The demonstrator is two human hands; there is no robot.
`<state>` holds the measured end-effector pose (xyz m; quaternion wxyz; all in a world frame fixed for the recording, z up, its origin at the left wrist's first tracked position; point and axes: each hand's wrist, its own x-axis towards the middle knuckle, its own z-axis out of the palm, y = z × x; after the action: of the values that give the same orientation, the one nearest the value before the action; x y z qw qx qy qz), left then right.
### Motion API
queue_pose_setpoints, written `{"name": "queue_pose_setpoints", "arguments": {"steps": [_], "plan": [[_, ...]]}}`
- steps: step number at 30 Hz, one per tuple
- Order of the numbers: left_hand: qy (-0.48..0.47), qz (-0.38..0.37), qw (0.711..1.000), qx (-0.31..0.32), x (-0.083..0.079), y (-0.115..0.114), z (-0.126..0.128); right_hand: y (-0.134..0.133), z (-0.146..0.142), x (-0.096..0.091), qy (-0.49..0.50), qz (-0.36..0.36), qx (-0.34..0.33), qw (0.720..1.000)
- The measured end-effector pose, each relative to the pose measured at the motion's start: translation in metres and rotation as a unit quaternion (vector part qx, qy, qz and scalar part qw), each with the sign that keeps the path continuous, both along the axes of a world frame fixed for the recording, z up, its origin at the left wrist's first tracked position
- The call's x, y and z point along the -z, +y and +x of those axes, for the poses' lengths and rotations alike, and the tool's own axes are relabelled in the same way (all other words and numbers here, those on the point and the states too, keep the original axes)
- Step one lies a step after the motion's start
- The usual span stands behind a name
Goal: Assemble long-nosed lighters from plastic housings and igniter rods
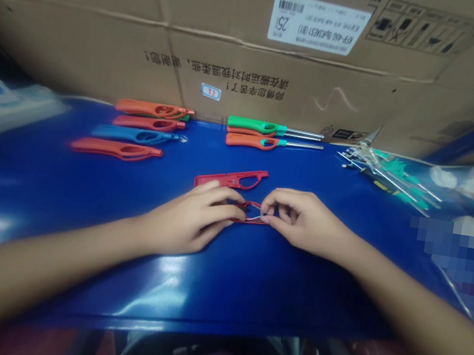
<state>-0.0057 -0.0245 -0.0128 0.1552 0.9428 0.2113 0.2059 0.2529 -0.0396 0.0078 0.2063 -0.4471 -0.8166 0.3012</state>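
My left hand (195, 216) is closed over the handle end of a red lighter casing half (251, 222), which lies low over the table and is mostly hidden by the fingers. A thin pale wire (254, 218) runs across the casing's trigger opening. At the casing's front end, my right hand (308, 221) pinches this wire between thumb and fingers. Just behind my left hand, a second red lighter casing half (219, 176) lies with its hollow inner side up.
Orange, red and blue lighter bodies (116, 149) lie at the back left of the blue table (247, 286). Lighters with metal tubes (246, 141) lie at the back centre. Metal rods and green parts (401, 181) are heaped at right. A cardboard box (103, 57) stands behind.
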Motion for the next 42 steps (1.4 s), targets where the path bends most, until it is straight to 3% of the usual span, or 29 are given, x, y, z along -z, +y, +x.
{"name": "queue_pose_setpoints", "arguments": {"steps": [9,16,27,42], "plan": [[-0.001,-0.005,1.000,-0.002,0.0019,-0.0003,-0.0010,0.0016,0.0038,-0.0020,0.001,-0.005,-0.031,0.999],[0.001,0.000,1.000,-0.001,0.0029,0.0007,-0.0013,-0.0001,-0.0010,-0.0014,0.001,-0.018,0.012,1.000],[-0.001,-0.003,1.000,-0.003,0.0022,-0.0002,-0.0009,-0.0018,0.0076,-0.0040,-0.028,0.077,-0.094,0.992],[0.012,-0.020,1.000,-0.004,0.0003,-0.0003,-0.0007,-0.0007,0.0069,0.0009,-0.030,0.098,-0.115,0.988]]}}
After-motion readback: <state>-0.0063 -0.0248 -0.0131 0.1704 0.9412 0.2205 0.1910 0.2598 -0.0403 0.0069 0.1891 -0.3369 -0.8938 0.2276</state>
